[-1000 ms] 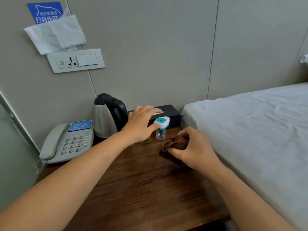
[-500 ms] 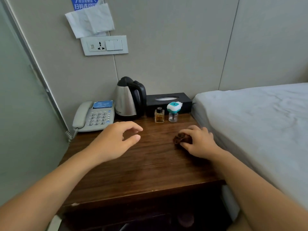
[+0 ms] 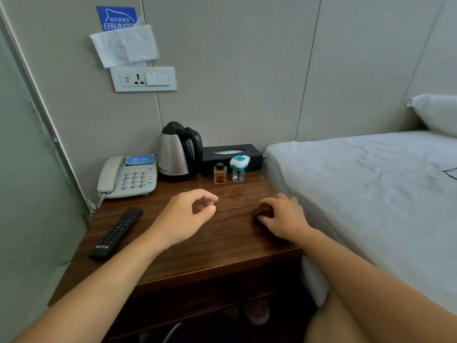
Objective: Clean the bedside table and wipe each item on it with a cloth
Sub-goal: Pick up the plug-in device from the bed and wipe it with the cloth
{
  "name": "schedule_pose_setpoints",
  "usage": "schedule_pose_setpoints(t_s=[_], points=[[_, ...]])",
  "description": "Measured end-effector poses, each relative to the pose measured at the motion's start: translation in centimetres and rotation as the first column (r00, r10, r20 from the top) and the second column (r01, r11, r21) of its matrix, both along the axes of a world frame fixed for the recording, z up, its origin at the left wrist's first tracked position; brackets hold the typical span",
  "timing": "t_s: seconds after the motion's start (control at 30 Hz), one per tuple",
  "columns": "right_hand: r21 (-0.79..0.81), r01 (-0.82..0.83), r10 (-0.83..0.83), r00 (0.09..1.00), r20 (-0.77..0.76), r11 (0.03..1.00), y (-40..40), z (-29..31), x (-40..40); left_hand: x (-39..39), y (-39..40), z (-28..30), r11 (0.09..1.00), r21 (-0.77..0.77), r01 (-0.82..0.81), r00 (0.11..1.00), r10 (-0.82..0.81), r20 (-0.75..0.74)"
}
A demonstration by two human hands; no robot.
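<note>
The dark wooden bedside table (image 3: 197, 251) carries a grey telephone (image 3: 128, 175), a steel kettle (image 3: 176, 153), a black tissue box (image 3: 231, 154), a small amber perfume bottle (image 3: 220, 174), a teal-capped repellent bottle (image 3: 238, 169) and a black remote (image 3: 116, 232). My right hand (image 3: 284, 217) presses a bunched brown cloth (image 3: 263, 210) onto the tabletop near the bed side. My left hand (image 3: 185, 215) hovers over the middle of the table, fingers curled apart, holding nothing.
A bed with a white sheet (image 3: 371, 189) and pillow (image 3: 437, 112) borders the table on the right. A wall socket panel (image 3: 143, 79) with a tissue (image 3: 125, 45) tucked above it is on the wall. A glass partition (image 3: 29, 194) stands to the left.
My left hand let go of the teal-capped bottle at the back and drew towards the table's middle. The view pulled back, revealing the remote. My right hand stays on the cloth.
</note>
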State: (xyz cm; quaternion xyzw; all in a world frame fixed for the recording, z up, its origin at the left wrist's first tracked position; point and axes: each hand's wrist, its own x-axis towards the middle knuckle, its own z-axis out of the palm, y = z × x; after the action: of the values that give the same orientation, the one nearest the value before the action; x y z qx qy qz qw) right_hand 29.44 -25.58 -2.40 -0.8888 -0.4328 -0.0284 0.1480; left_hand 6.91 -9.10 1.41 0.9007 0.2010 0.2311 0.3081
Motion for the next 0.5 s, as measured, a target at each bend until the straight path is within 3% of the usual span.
schedule_pose_setpoints(t_s=[0.1,0.17,0.2,0.33,0.43,0.5], points=[[-0.033,-0.244,0.242,0.969,-0.045,0.969,-0.6,-0.4,-2.6,1.2,-1.0,-0.1,0.999,-0.035,0.000,0.995,-0.004,-0.099],[0.062,-0.463,0.464,0.855,-0.231,0.884,-1.2,0.4,-4.8,1.6,-1.3,-0.3,0.998,-0.060,-0.009,0.976,-0.004,-0.219],[0.141,-0.495,0.513,0.802,-0.306,0.857,-1.4,1.0,-5.4,1.7,-1.5,-0.4,0.997,-0.075,-0.020,0.965,0.000,-0.262],[0.482,-0.283,0.479,0.805,-0.351,0.829,-1.8,4.2,-5.3,1.7,-2.8,0.4,0.935,-0.348,-0.060,0.987,0.004,-0.161],[0.581,-0.284,0.504,0.824,-0.260,0.763,-1.2,6.0,-5.1,1.9,-3.7,2.1,0.787,-0.615,0.054,0.995,-0.093,-0.031],[0.616,-0.336,0.569,0.790,-0.227,0.713,-0.5,6.7,-5.1,2.3,-4.0,3.1,0.654,-0.740,0.156,0.988,-0.114,0.108]])
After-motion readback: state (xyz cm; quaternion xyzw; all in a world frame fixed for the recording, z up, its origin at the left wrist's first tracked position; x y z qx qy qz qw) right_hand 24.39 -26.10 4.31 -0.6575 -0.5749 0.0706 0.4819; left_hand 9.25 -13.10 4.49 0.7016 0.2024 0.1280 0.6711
